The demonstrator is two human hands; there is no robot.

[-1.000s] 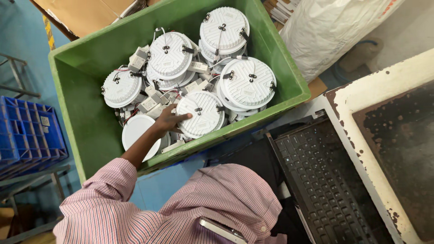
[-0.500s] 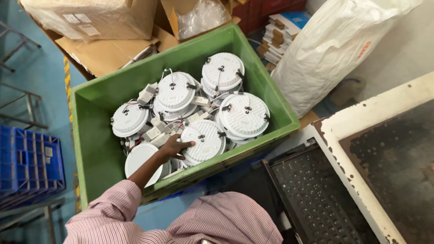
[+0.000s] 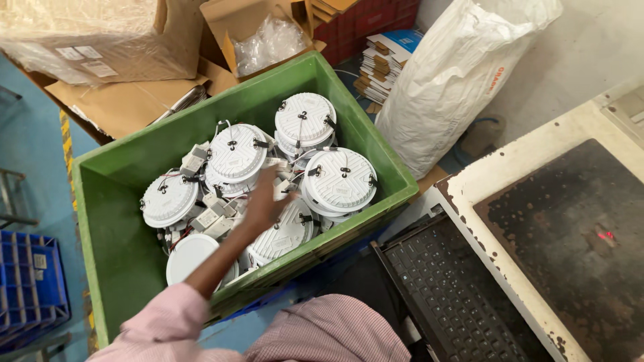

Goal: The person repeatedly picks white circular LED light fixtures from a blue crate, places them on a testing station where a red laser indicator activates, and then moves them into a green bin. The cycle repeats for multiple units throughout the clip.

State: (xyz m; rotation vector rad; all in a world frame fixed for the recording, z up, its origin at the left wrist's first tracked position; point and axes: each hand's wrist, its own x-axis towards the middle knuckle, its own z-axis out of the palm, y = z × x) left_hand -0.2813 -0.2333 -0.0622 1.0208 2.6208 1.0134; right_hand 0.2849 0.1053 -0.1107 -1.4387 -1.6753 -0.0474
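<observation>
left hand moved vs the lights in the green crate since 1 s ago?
Yes. The left hand has lifted off the near round white downlight and shifted towards the far stacks inside the green plastic crate; its grip is blurred.

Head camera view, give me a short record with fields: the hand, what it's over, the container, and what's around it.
Left hand: reaching into the crate, blurred, over the white round light fittings; grip unclear
Right hand: not in view
Container: green plastic crate, holding several fittings with wires and small driver boxes
Left of crate: blue crate
Behind: cardboard boxes
Right: white sack, black keyboard
</observation>
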